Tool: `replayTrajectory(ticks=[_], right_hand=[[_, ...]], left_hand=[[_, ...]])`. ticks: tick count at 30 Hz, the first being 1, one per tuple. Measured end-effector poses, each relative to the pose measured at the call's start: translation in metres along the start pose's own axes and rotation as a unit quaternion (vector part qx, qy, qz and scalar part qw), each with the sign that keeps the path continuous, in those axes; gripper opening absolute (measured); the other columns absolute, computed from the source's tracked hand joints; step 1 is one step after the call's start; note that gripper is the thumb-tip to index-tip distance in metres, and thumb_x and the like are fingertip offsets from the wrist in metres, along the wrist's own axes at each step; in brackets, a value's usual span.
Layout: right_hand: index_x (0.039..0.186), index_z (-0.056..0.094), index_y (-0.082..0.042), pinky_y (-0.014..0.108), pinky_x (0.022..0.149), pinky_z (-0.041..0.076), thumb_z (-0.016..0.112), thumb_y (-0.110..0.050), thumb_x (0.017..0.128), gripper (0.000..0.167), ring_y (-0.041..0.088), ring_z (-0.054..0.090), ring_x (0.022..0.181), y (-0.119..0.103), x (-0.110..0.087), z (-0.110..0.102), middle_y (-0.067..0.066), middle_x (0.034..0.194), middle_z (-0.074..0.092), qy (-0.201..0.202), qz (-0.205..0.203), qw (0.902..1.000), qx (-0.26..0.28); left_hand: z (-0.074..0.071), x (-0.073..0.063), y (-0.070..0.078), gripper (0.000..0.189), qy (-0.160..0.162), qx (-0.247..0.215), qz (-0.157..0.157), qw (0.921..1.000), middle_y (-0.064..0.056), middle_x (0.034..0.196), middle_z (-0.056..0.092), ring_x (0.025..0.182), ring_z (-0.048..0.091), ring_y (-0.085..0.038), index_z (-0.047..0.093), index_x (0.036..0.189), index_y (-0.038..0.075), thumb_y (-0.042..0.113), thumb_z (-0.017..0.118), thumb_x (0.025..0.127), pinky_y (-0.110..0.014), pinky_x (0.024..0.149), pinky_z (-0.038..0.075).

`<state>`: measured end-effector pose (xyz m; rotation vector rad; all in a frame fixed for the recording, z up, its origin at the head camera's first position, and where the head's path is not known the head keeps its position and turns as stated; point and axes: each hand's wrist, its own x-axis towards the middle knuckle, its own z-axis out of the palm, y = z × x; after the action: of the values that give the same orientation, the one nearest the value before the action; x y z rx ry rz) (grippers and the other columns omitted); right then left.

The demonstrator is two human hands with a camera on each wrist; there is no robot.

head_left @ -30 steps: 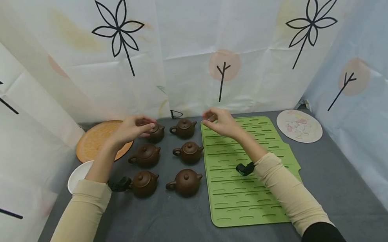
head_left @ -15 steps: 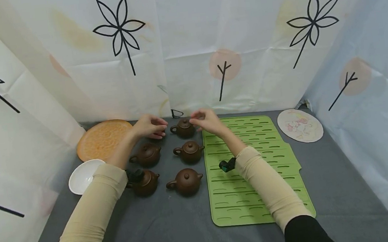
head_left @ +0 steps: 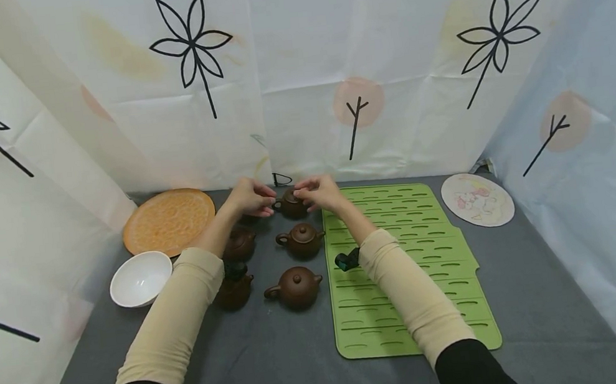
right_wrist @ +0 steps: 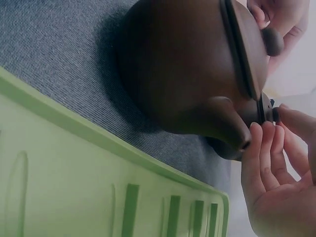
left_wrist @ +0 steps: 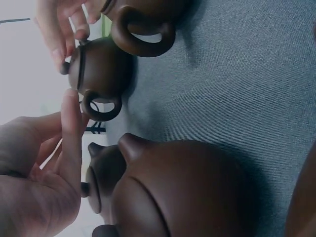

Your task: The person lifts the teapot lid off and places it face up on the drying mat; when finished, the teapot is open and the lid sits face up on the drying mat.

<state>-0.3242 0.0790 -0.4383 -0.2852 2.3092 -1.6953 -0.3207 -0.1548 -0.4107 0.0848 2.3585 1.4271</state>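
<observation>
A small brown clay teapot [head_left: 291,207] stands at the back of the grey cloth, between the two hands. My left hand [head_left: 254,199] is at its handle side, fingers loosely bent; in the left wrist view a fingertip comes close to the teapot [left_wrist: 106,66] by its lid and handle. On the spout side is my right hand [head_left: 318,193], its thumb at the lid knob and its other fingers by the spout. Whether either hand touches the pot is hard to tell. Another teapot [head_left: 250,219] is mostly hidden beneath the left hand.
More brown teapots stand nearer in two columns, including a middle one [head_left: 303,241] and a front one [head_left: 297,289]. A green ridged mat [head_left: 410,306] lies right of them. Left are a white bowl [head_left: 140,278] and round orange mat [head_left: 167,222]; far right, a round patterned mat [head_left: 478,200].
Both hands have moved inward to the back right teapot: the left hand rightward from above the back left teapot, the right hand leftward from over the green mat.
</observation>
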Motion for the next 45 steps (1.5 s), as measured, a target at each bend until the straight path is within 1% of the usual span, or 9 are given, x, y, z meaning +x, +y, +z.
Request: replayTrajectory(ticks=[7, 15, 23, 29, 31, 34, 38, 42, 45], right_hand=[[0.137, 0.072, -0.002, 0.060, 0.097, 0.066, 0.069, -0.020, 0.108, 0.034, 0.040, 0.069, 0.110, 0.002, 0.000, 0.004, 0.020, 0.125, 0.070, 0.010, 0.005, 0.9997, -0.023], [0.138, 0.071, 0.000, 0.059, 0.095, 0.066, 0.067, -0.019, 0.109, 0.034, 0.026, 0.064, 0.094, 0.001, 0.001, 0.007, 0.016, 0.120, 0.069, 0.015, 0.005, 0.9992, -0.036], [0.140, 0.068, -0.003, 0.064, 0.100, 0.063, 0.065, -0.024, 0.111, 0.036, 0.017, 0.061, 0.091, -0.003, -0.003, -0.001, 0.011, 0.120, 0.065, 0.039, -0.002, 0.9992, 0.006], [0.140, 0.068, -0.004, 0.068, 0.101, 0.061, 0.064, -0.022, 0.112, 0.034, 0.030, 0.063, 0.102, -0.009, -0.013, -0.017, 0.010, 0.121, 0.061, 0.034, -0.025, 0.9988, 0.026], [0.140, 0.068, -0.004, 0.067, 0.100, 0.062, 0.063, -0.022, 0.112, 0.034, 0.031, 0.063, 0.103, -0.012, -0.018, -0.023, 0.009, 0.122, 0.059, 0.036, -0.035, 0.9984, 0.026], [0.140, 0.067, -0.003, 0.065, 0.099, 0.062, 0.063, -0.021, 0.112, 0.034, 0.024, 0.064, 0.101, -0.014, -0.025, -0.033, 0.012, 0.129, 0.056, 0.038, -0.045, 0.9978, 0.031], [0.142, 0.064, -0.003, 0.062, 0.100, 0.063, 0.063, -0.020, 0.112, 0.035, 0.014, 0.067, 0.094, -0.016, -0.036, -0.049, 0.016, 0.150, 0.053, 0.040, -0.053, 0.9971, 0.036], [0.143, 0.063, -0.003, 0.041, 0.087, 0.068, 0.061, -0.020, 0.113, 0.035, 0.013, 0.066, 0.087, -0.016, -0.048, -0.067, 0.016, 0.159, 0.053, 0.051, -0.061, 0.9964, 0.030], [0.143, 0.062, -0.001, 0.025, 0.074, 0.064, 0.060, -0.020, 0.113, 0.036, 0.010, 0.063, 0.083, -0.015, -0.057, -0.080, 0.017, 0.156, 0.055, 0.057, -0.066, 0.9959, 0.027]], left_hand=[[0.003, 0.003, -0.003, 0.032, 0.007, -0.029, -0.019, 0.9994, -0.037, 0.133, 0.070, 0.069, 0.080, -0.011, 0.070, 0.135, -0.010, 0.002, 0.068, 0.106, -0.031, 0.077, 0.071], [0.004, 0.005, -0.007, 0.029, 0.018, -0.043, -0.037, 0.9982, -0.035, 0.134, 0.071, 0.070, 0.080, -0.011, 0.073, 0.133, -0.006, 0.004, 0.068, 0.106, -0.034, 0.080, 0.071], [0.006, 0.006, -0.005, 0.029, 0.014, -0.037, -0.036, 0.9986, -0.033, 0.136, 0.071, 0.067, 0.077, -0.009, 0.073, 0.134, -0.005, 0.004, 0.068, 0.106, -0.033, 0.078, 0.071], [0.005, 0.005, -0.004, 0.029, 0.012, -0.038, -0.037, 0.9985, -0.032, 0.135, 0.071, 0.068, 0.078, -0.011, 0.073, 0.133, -0.005, 0.003, 0.068, 0.106, -0.035, 0.079, 0.071], [0.005, 0.004, -0.003, 0.028, 0.013, -0.036, -0.032, 0.9988, -0.033, 0.134, 0.072, 0.069, 0.079, -0.012, 0.073, 0.133, -0.005, 0.003, 0.068, 0.106, -0.036, 0.079, 0.071], [0.005, 0.004, -0.004, 0.028, 0.014, -0.030, -0.026, 0.9991, -0.032, 0.133, 0.072, 0.070, 0.079, -0.012, 0.073, 0.132, -0.006, 0.003, 0.067, 0.106, -0.036, 0.078, 0.071], [0.005, 0.004, -0.006, 0.027, 0.017, -0.024, -0.024, 0.9993, -0.032, 0.130, 0.073, 0.069, 0.078, -0.012, 0.074, 0.132, -0.005, 0.003, 0.067, 0.106, -0.038, 0.080, 0.071], [0.006, 0.005, -0.007, 0.027, 0.020, -0.019, -0.022, 0.9994, -0.031, 0.129, 0.074, 0.070, 0.079, -0.013, 0.074, 0.131, -0.005, 0.003, 0.067, 0.106, -0.039, 0.081, 0.072], [0.006, 0.005, -0.008, 0.027, 0.019, -0.016, -0.019, 0.9995, -0.030, 0.130, 0.074, 0.070, 0.079, -0.012, 0.074, 0.131, -0.005, 0.004, 0.066, 0.107, -0.038, 0.079, 0.071]])
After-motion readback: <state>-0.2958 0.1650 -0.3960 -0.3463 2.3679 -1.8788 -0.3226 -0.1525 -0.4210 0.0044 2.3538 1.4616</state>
